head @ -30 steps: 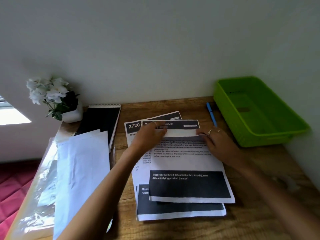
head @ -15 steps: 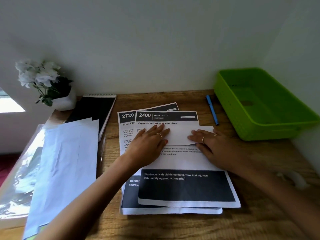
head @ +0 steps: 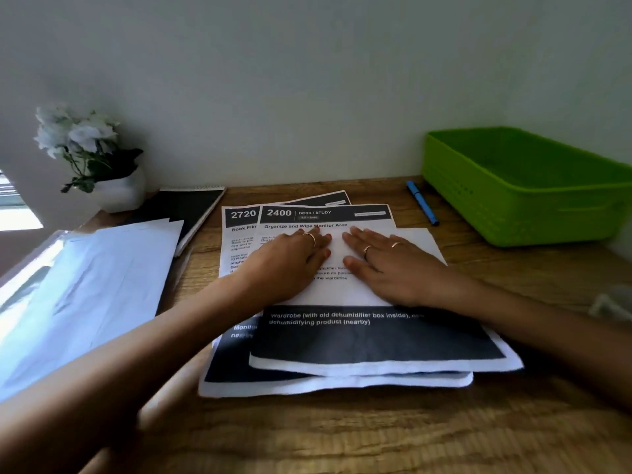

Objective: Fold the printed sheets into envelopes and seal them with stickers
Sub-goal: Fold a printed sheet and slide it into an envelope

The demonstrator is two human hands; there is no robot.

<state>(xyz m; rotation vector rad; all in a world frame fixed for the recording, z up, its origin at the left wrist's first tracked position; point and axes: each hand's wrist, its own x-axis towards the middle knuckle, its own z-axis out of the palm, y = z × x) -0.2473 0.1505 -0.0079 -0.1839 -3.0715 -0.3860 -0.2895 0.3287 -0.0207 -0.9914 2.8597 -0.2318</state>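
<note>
Left hand: your left hand (head: 294, 260) lies flat, fingers straight and together, palm down on the folded-over flap of the top sheet (head: 345, 292); half a second ago it sat lower on the page with fingers angled in; now the fingertips reach up toward the "2400" heading
Right hand: your right hand (head: 386, 265) is flat too, fingers spread a little, pressing the same white flap; two rings show; it has come in toward the left hand, fingertips now near each other but apart
Top sheet: its far edge is folded toward you, blank back facing up; a second ago the fold was only a narrow strip pinched at the top; now the flap is wide and pressed down; the black band with "Wardrobe" text stays uncovered at the near end
Stack: the sheet rests on the stack of printed sheets (head: 239, 248) mid-surface; "2720" and "2400" headers visible behind your hands
Envelopes: white envelopes (head: 92, 289) lie at the left, well apart from the hands
Surroundings: green tray (head: 513, 213) far right; blue pen (head: 422, 202) just beside it; black notebook (head: 191, 208) and flower pot (head: 116, 193) far left on the wooden surface (head: 342, 432)
</note>
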